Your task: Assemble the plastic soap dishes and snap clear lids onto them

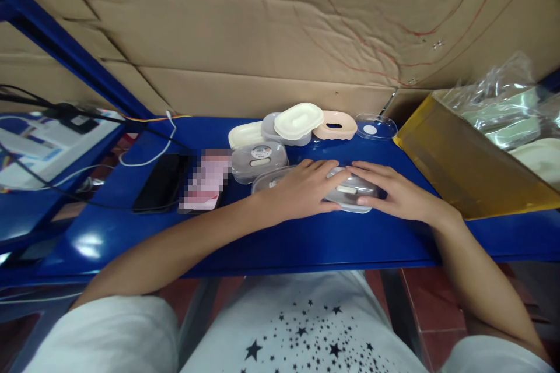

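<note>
My left hand (308,191) and my right hand (391,189) hold an oval soap box (352,197) between them on the blue table. The box has a clear lid and a pale strip in its middle. Fingers of both hands rest on its top and sides, partly hiding it. Under my left wrist another clear-lidded soap box (261,182) is partly covered. Just beyond stands a similar box (251,168) with a round label. Loose parts lie behind: a cream piece (301,119), a peach tray (339,123) and a clear lid (385,129).
A dark phone (160,183) and a phone with a blurred pink screen (205,180) lie at the left, near white cables (146,163) and a power strip (44,157). On the right, an open carton (472,169) holds plastic-wrapped pieces. Cardboard (219,29) lines the back.
</note>
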Demonstrator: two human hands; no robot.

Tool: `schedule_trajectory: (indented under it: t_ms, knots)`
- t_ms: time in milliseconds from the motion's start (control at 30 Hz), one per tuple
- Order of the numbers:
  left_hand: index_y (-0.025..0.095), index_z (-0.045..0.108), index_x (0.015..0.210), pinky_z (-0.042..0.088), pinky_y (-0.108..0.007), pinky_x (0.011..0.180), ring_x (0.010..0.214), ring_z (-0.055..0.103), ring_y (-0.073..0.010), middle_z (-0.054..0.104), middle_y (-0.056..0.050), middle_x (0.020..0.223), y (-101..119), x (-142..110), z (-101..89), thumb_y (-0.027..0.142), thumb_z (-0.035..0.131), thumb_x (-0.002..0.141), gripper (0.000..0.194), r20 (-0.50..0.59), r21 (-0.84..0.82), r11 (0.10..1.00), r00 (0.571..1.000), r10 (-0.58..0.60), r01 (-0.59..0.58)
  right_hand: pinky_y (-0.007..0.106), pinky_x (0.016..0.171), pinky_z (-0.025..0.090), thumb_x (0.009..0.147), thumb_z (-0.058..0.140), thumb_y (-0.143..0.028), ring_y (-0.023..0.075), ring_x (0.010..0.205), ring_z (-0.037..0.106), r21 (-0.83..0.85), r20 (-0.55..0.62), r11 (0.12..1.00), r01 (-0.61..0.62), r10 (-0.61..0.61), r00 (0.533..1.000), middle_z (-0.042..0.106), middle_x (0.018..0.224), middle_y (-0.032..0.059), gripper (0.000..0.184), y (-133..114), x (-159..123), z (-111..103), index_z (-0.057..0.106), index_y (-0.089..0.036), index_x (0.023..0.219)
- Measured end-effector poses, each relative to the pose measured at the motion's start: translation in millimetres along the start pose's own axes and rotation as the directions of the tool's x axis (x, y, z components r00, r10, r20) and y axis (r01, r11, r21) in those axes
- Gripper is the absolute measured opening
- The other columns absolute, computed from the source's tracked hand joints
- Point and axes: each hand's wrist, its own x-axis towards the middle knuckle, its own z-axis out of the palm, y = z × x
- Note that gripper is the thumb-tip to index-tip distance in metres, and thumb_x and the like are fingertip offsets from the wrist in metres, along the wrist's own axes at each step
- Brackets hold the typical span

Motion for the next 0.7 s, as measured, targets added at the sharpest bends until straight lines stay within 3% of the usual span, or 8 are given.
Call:
schedule_trajectory:
  t_ms: [167,300,433,567,700]
  knots:
    - [0.02,0.054,0.151,0.056,-0.046,0.101,0.125,0.068,-0.0343,0.066,-0.013,0.143,3.2,1.3,-2.9,0.042,0.083,0.099,0.064,0.042,-0.029,0.996,0.996,-0.078,0.079,0.061,0.124,0.049,0.109,0.061,-0.049,0.0364,0.156,0.051,-0.006,0.002,1.0,0.031,-0.031,1.0,0.05,0.172,0.0122,0.067,-8.1,1.0,-1.0,0.04,-0.035,0.172]
    - [0.02,0.054,0.152,0.057,-0.048,0.102,0.125,0.068,-0.0349,0.065,-0.014,0.14,3.3,1.5,-2.8,0.038,0.08,0.101,0.061,0.039,-0.032,0.994,0.994,-0.107,0.108,0.065,0.127,0.044,0.105,0.066,-0.053,0.0385,0.161,0.044,-0.016,0.025,1.0,0.009,-0.009,1.0,0.042,0.176,0.0125,0.077,-8.2,2.0,2.9,0.035,-0.035,0.173]
    - [0.023,0.049,0.158,0.057,-0.053,0.108,0.131,0.067,-0.0373,0.056,-0.018,0.155,0.1,0.5,0.6,0.037,0.075,0.104,0.062,0.042,-0.059,0.985,0.986,-0.159,0.161,0.069,0.13,0.038,0.101,0.07,-0.062,0.0414,0.167,0.03,-0.026,0.057,0.999,-0.019,0.02,0.998,0.027,0.183,0.0116,0.094,-8.5,0.1,7.4,0.023,-0.037,0.177]
    - [0.021,0.045,0.161,0.056,-0.058,0.11,0.13,0.069,-0.0411,0.041,-0.024,0.17,-0.7,-0.4,2.2,0.034,0.067,0.108,0.059,0.087,-0.032,0.976,0.973,-0.214,0.217,0.068,0.133,0.034,0.108,0.061,-0.054,0.0391,0.171,0.02,-0.041,0.031,0.998,-0.037,0.038,0.999,0.018,0.186,0.0086,0.086,-8.3,0.9,13.0,0.016,-0.037,0.178]
    - [0.02,0.042,0.163,0.056,-0.059,0.11,0.133,0.068,-0.0421,0.037,-0.026,0.173,-2.5,-0.7,3.7,0.032,0.065,0.108,0.061,0.061,-0.026,0.972,0.971,-0.232,0.234,0.069,0.134,0.032,0.106,0.063,-0.056,0.0389,0.171,0.021,-0.039,-0.017,0.999,0.001,-0.001,1.0,0.02,0.186,0.0071,0.089,-0.1,7.0,19.7,0.013,-0.039,0.178]
